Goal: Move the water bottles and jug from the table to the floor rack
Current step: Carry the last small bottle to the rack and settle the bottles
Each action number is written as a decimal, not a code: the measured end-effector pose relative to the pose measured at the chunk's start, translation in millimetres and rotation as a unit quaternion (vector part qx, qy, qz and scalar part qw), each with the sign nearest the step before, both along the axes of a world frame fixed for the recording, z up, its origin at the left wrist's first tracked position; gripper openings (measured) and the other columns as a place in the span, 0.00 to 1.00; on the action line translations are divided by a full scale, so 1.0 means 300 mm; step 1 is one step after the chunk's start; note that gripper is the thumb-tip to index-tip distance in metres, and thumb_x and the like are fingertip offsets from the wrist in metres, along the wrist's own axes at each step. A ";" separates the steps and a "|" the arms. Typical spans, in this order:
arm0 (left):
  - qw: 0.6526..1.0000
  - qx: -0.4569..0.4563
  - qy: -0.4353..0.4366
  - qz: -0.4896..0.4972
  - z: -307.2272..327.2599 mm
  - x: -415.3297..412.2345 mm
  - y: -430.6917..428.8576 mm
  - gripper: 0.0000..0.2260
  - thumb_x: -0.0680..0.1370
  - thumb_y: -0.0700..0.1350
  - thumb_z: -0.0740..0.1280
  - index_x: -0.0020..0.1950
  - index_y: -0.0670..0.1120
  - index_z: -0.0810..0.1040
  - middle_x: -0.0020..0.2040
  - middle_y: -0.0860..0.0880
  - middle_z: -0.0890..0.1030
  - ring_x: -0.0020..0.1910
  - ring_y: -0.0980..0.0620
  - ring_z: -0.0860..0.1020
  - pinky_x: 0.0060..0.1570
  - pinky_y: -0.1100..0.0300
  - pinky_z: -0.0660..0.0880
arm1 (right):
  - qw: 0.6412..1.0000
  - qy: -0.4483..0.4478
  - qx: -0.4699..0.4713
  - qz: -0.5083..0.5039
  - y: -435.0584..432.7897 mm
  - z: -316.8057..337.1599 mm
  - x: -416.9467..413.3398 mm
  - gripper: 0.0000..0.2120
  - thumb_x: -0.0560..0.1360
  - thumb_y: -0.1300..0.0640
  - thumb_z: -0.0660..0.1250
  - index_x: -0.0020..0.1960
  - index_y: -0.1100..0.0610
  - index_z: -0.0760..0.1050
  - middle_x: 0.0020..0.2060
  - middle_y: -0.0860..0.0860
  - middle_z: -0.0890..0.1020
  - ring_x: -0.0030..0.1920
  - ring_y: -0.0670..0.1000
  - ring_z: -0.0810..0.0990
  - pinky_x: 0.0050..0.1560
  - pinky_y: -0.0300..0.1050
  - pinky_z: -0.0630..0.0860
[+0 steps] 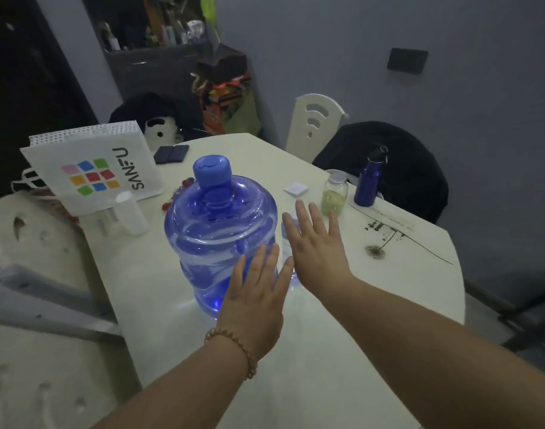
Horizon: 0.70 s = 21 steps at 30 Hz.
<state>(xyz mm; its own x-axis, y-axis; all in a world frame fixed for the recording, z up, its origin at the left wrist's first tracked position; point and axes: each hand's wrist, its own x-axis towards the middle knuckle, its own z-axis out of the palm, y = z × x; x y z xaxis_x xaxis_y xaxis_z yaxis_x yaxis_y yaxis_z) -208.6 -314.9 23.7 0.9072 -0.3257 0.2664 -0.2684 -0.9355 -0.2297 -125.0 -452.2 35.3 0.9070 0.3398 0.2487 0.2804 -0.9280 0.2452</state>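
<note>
Jug (217, 233): upright on table (311, 360). Your left hand (254, 294), right hand (316, 249): fingers straight, holding nothing, spread at jug's near-right side, presumably readying a two-handed lift. Blue bottle (368, 181): right of jug, apart.

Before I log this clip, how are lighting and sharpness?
Head view: dim, bluish light; the translucent blue plastic water jug throws a bright glow onto the white table; left hand and right hand look soft; the small clear bottle between them is barely legible.
</note>
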 end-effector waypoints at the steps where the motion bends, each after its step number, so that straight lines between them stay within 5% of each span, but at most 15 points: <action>1: 1.000 0.003 -0.003 -0.011 -0.015 0.013 0.008 0.33 0.76 0.45 0.58 0.76 0.46 0.44 0.76 0.39 0.46 0.73 0.38 0.39 0.67 0.41 0.32 | 1.000 -0.003 -0.029 0.004 0.007 0.004 0.041 0.40 0.77 0.47 0.61 0.76 0.56 0.38 0.76 0.59 0.40 0.74 0.62 0.40 0.70 0.65 0.40; 5: 0.997 -0.004 -0.029 -0.076 -0.072 0.063 0.047 0.30 0.70 0.42 0.64 0.72 0.42 0.65 0.72 0.37 0.63 0.71 0.36 0.60 0.68 0.39 0.54 | 0.990 0.023 -0.138 0.019 0.024 -0.015 0.131 0.42 0.73 0.49 0.67 0.76 0.56 0.43 0.75 0.60 0.44 0.74 0.63 0.44 0.70 0.66 0.45; 9: 0.990 0.030 -0.040 -0.131 -0.151 0.102 0.092 0.28 0.72 0.43 0.59 0.73 0.41 0.63 0.73 0.37 0.61 0.72 0.35 0.57 0.70 0.39 0.49 | 0.990 0.006 -0.140 -0.013 0.020 -0.018 0.102 0.31 0.69 0.56 0.70 0.68 0.55 0.60 0.61 0.56 0.66 0.59 0.59 0.67 0.65 0.59 0.62; 15: 0.980 0.003 -0.005 -0.200 -0.245 0.126 0.102 0.27 0.73 0.43 0.57 0.73 0.39 0.62 0.73 0.36 0.61 0.73 0.35 0.54 0.70 0.39 0.46 | 0.995 0.018 -0.075 -0.058 -0.043 -0.075 -0.064 0.28 0.62 0.60 0.78 0.58 0.58 0.71 0.55 0.59 0.75 0.54 0.62 0.73 0.62 0.60 0.68; 21: 0.946 -0.096 0.106 -0.292 -0.311 0.105 0.060 0.43 0.67 0.55 0.71 0.76 0.47 0.53 0.76 0.40 0.55 0.73 0.38 0.51 0.70 0.41 0.42 | 0.968 0.013 0.096 -0.232 -0.064 -0.245 -0.413 0.28 0.56 0.52 0.82 0.52 0.57 0.74 0.47 0.55 0.80 0.47 0.59 0.79 0.56 0.57 0.74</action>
